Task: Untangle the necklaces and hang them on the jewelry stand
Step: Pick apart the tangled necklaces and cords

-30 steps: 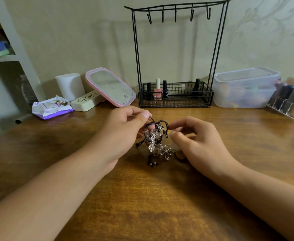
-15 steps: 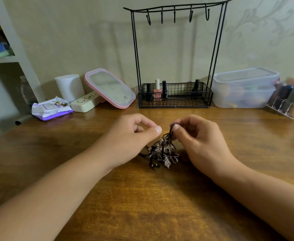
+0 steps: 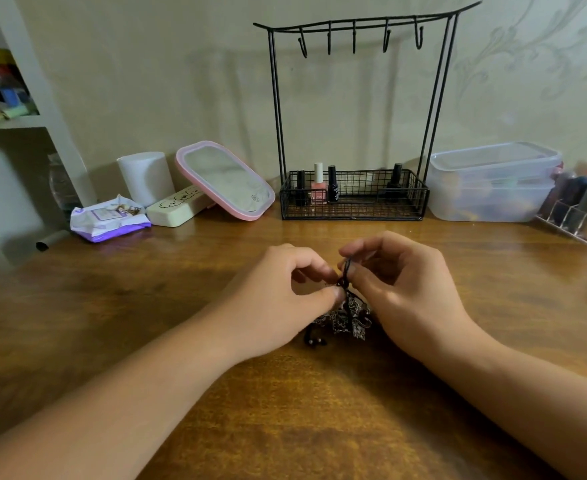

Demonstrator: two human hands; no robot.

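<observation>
- Currently both hands work the tangle of necklaces (image 3: 345, 315), just below frame centre, on the wooden table (image 3: 285, 410).
- Change vs a second ago: the bundle was held up off the table between the hands, with loops of black cord visible; now most of it rests on the wood and only one black cord rises from it.
- Right hand (image 3: 403, 292): thumb and forefinger pinch that black cord at the top, other fingers loosely curled. It has kept this hold for the last half second and moved slightly up.
- Left hand (image 3: 278, 299): thumb and forefinger tips pressed together at the left side of the knot, right where the cord leaves the clump. They look to be nipping a strand, but the exact strand is too small to tell.
- Reading: the person went from holding the whole clump to isolating one strand. Likely step in hand is pulling one cord free while the other hand pins the rest.
- Progress: early. Silver chain and black cord are still one mass; two small dark bead ends lie on the table at its lower left.
- Jewelry stand (image 3: 354, 116), upper centre of frame against the wall: all hooks on the top bar are bare, nothing hung yet. Nail polish bottles (image 3: 318, 185) sit in its wire basket.
- Risk: a hard pull on the cord may tighten the knot or drag the fine chain.
</observation>
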